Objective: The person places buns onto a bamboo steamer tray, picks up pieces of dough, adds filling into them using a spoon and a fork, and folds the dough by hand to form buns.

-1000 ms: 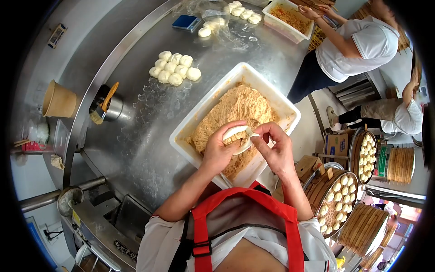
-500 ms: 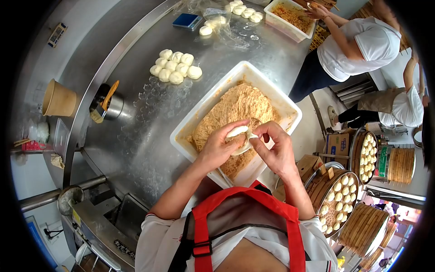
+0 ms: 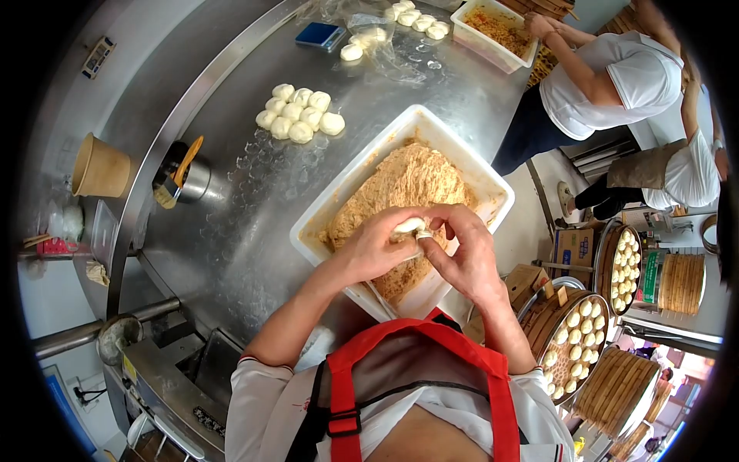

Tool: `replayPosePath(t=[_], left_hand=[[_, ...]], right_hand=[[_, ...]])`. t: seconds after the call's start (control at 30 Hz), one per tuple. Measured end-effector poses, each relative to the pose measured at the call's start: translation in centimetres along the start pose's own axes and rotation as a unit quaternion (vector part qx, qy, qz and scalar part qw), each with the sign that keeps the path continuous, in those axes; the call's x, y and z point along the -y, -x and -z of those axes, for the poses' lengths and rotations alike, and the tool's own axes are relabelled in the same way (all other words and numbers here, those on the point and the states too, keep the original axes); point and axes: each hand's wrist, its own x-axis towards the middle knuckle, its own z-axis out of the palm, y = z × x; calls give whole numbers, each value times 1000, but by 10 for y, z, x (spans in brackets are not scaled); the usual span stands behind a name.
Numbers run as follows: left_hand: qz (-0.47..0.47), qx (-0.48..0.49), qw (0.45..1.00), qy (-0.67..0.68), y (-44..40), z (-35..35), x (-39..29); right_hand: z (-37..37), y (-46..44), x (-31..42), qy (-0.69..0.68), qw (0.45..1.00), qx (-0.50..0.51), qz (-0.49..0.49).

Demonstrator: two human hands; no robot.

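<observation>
My left hand is cupped around a filled bun, its white dough showing between the fingers. My right hand pinches the bun's dough edge between thumb and fingertips. Both hands are above a white plastic tub that holds a big mound of pale orange-brown minced filling. Part of the bun is hidden by my fingers. A thin utensil handle leans in the tub's near corner.
Dough pieces sit in a cluster on the steel table. Beyond are a blue scale, plastic bag and tub of orange filling. A metal pot stands left. Steamers of buns and two people are right.
My hands have drawn closer together, and the dough's opening looks more gathered between my fingers. A nearby person's hands have moved down to the orange filling's tub.
</observation>
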Motion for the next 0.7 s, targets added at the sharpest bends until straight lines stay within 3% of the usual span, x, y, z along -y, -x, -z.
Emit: replayPosePath(t=[0.03,0.13,0.27,0.43,0.53,0.7], left_hand=[[-11,0,1000,-12,-1,2,-2],[22,-30,971,235,-4,8,6],[63,-8,913,402,0,4,10],[20,-126,879,460,4,-35,23],[70,-116,915,379,5,-34,21],[77,-107,917,375,6,-35,9]], right_hand=[[0,0,-5,6,1000,5,11],[1,-1,-10,-9,1000,8,-15],[0,0,-11,-22,998,4,-57],[-6,-2,-3,-27,997,-29,-61],[-4,-3,-4,-10,999,-20,-42],[-3,2,-9,17,1000,-6,-24]])
